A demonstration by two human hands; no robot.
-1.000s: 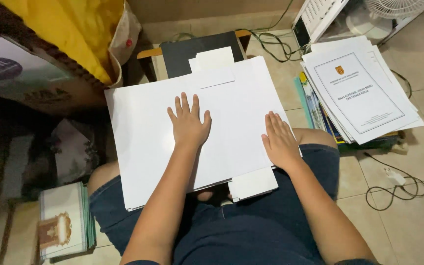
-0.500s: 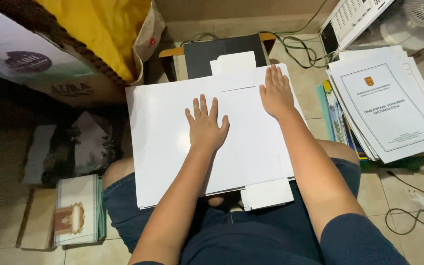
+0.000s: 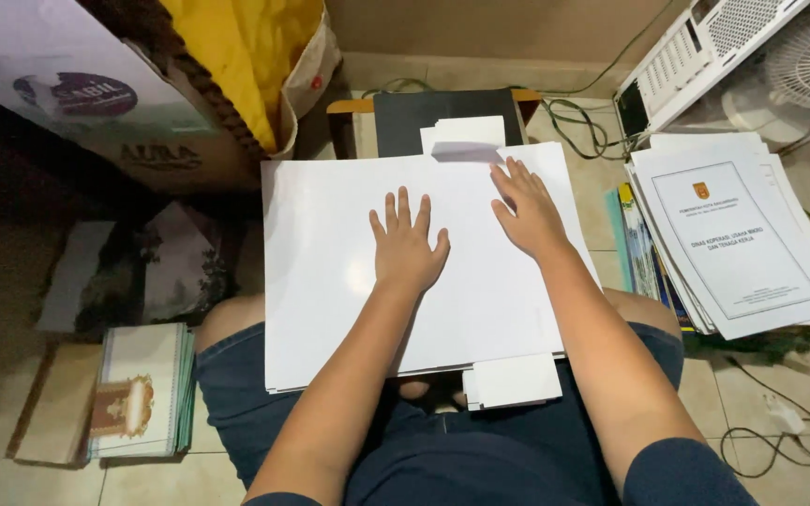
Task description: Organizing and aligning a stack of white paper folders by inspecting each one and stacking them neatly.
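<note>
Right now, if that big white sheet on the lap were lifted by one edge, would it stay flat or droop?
Probably it would bend a little: the white sheet is wide and thin. It looks stiffer than plain paper, since its edges overhang the lap without sagging. The left hand and right hand press it flat.

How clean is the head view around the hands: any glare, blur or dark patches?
Head view: white sheet bright but not blown out; left hand and right hand sharp, casting soft shadows; floor at far left falls into deep shadow.
</note>
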